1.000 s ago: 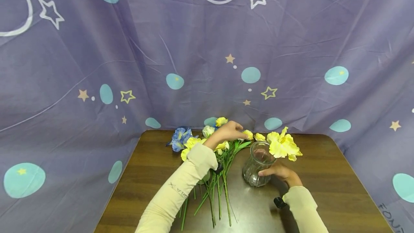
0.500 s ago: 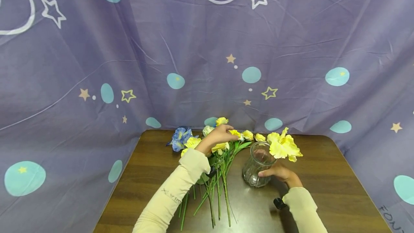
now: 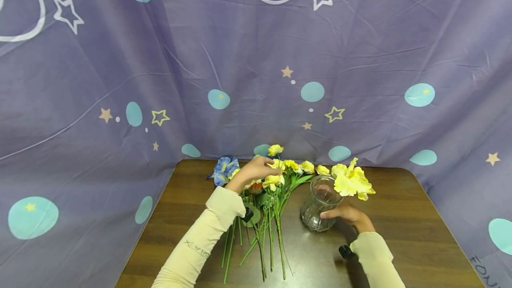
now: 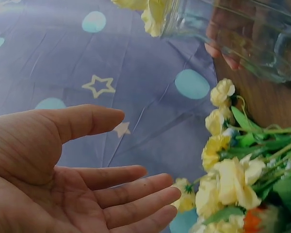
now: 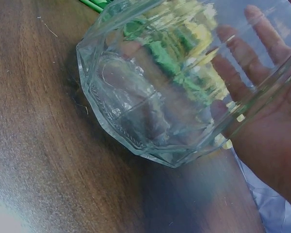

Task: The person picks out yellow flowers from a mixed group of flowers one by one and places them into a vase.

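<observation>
Glass vase (image 3: 318, 206) on worktop (image 3: 400, 234), wrapped low by right hand (image 3: 347, 214): hard, smooth, likely breakable. Left hand (image 3: 252, 170) flat-fingered over soft, light flowers (image 3: 276, 177); best picked by stems (image 3: 264, 243).

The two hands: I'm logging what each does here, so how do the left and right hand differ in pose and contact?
The left hand is open, fingers relaxed, over the flower heads lying on the table; the left wrist view shows its palm empty. The right hand wraps the glass vase low on its side. The left hand is farther from the person than the right hand. Both wear cream sleeves.
</observation>
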